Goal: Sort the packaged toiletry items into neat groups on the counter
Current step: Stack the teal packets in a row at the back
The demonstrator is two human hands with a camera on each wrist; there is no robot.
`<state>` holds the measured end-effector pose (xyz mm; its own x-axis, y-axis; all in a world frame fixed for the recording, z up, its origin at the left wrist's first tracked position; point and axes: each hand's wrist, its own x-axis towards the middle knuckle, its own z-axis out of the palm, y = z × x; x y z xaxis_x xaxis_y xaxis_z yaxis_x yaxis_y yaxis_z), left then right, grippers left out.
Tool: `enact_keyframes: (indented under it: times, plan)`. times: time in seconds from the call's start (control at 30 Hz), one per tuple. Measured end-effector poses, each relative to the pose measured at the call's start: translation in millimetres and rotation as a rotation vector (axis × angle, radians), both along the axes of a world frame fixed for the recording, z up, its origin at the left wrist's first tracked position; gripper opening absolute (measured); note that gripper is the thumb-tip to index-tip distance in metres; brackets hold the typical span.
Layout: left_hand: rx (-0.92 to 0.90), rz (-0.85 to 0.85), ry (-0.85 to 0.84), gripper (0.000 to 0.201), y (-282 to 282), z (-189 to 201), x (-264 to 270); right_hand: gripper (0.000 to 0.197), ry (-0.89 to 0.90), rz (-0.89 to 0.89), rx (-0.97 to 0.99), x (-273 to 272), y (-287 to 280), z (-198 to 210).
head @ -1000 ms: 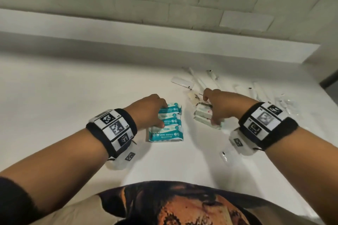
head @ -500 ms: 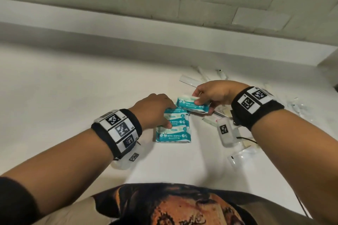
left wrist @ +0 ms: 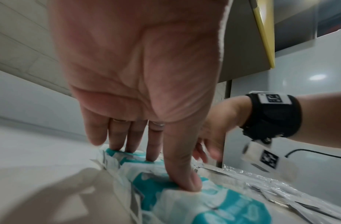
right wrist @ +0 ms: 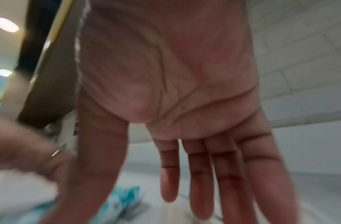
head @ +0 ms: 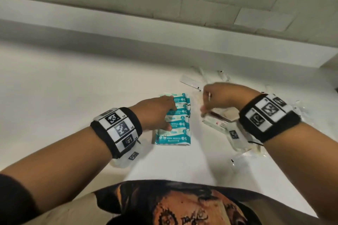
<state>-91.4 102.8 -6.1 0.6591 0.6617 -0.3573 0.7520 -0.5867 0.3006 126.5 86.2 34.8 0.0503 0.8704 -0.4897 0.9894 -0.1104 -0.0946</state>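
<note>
- Head view: left hand (head: 157, 113) lies flat, fingers straight, pressing on the column of teal-and-white mini wipes packets (head: 173, 139) on the white counter (head: 73, 97). The packets overlap in a near-to-far row, centre of the counter.
- Head view: right hand (head: 225, 100), blurred, hovers over the loose white and clear wrapped toiletry items (head: 217, 124) to the right of the wipes.
- Left wrist view: thumb (left wrist: 184, 174) and fingertips (left wrist: 152, 151) touch the packets, grip wide, nothing clasped.
- Right wrist view: right palm spread, fingers (right wrist: 200, 181) straight, holding nothing.
</note>
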Motion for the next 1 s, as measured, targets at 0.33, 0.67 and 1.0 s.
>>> enact_keyframes:
  times: [0.33,0.67,1.0]
  plan:
    - [0.023,0.022,0.018,0.068,0,4,6,0.020,0.385,-0.154,-0.165,22,-35,-18]
    - [0.006,0.025,0.032,0.068,-2,8,6,0.028,0.162,-0.157,-0.029,17,-30,-21]
    - [-0.017,0.046,0.014,0.069,-1,7,5,0.045,0.217,-0.004,0.369,-13,34,-7]
